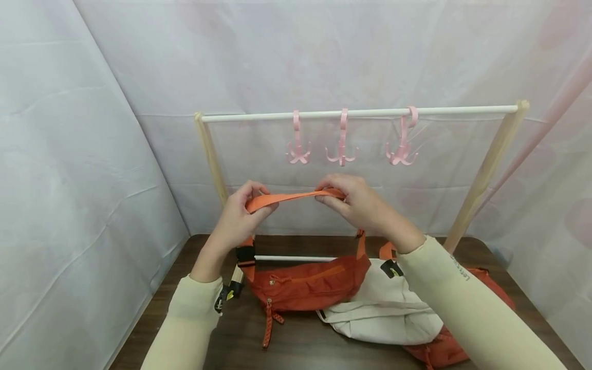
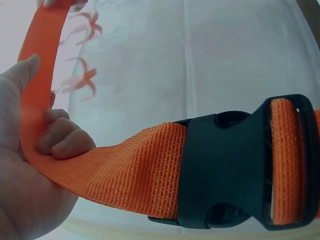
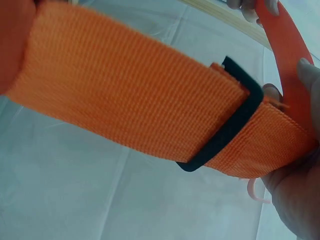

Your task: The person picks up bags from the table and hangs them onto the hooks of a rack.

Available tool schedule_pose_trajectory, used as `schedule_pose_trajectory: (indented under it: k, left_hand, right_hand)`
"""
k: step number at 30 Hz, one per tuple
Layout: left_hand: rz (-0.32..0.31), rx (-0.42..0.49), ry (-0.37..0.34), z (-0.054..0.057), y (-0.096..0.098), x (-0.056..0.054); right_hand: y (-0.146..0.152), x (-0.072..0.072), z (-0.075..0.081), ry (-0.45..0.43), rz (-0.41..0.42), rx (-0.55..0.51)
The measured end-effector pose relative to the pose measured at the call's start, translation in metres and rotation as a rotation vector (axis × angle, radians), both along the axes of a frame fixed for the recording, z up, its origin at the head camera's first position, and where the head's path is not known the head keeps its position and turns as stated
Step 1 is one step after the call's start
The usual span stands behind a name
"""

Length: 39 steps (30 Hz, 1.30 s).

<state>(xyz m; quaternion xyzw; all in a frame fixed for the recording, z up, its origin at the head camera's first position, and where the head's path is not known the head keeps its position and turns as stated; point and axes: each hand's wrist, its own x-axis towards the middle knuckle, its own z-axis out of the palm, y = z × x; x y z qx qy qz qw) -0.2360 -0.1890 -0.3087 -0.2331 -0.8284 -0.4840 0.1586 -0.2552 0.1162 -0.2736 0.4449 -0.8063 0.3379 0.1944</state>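
Nearest to me in the head view are two pale sleeves, the left one (image 1: 189, 313) and the right one (image 1: 462, 303), reaching forward over a dark bench (image 1: 324, 352). Below and between the arms I have the red bag (image 1: 307, 288), front pocket and zip toward me, with braided zip pulls (image 1: 269, 324) dangling at its left side. I can't tell whether its underside touches the bench or hangs just over it. It overlaps a white bag (image 1: 384, 318) to its right, and a second red bag (image 1: 439, 352) shows from beneath that one, partly hidden by the right sleeve.

Above the red bag, the left hand (image 1: 240, 210) and right hand (image 1: 353, 198) hold its orange strap (image 1: 296, 197) stretched between them. I see the fingers of both hands curled on the webbing, thumbs pressing against it. The left wrist view gives me a fastened black buckle (image 2: 225, 170) beside that hand; the right wrist view, a black slider (image 3: 225, 127) on the strap.

Beyond the hands stands a rack with a white rail (image 1: 254, 117) between wooden posts (image 1: 487, 164). Three pink hooks (image 1: 342, 149) hang from it, before a pale curtain (image 1: 185, 51).
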Motion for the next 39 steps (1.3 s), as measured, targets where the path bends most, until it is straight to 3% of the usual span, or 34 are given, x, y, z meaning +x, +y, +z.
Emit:
schedule_pose_trajectory:
  k: [11, 25, 32, 39]
  left_hand:
    - [-0.004, 0.027, 0.248, 0.023, 0.003, -0.011]
    - [0.146, 0.072, 0.440, 0.052, 0.018, -0.031]
    - [0.223, 0.073, 0.449, 0.064, 0.026, -0.037]
    - [0.267, 0.083, 0.408, 0.067, 0.031, -0.050]
  right_hand:
    - [-0.006, -0.009, 0.013, 0.142, -0.059, -0.066]
    - [-0.018, -0.017, 0.030, 0.190, -0.210, -0.174]
    - [-0.023, -0.022, 0.036, 0.175, -0.267, -0.198]
    - [-0.026, -0.027, 0.041, 0.169, -0.333, -0.166]
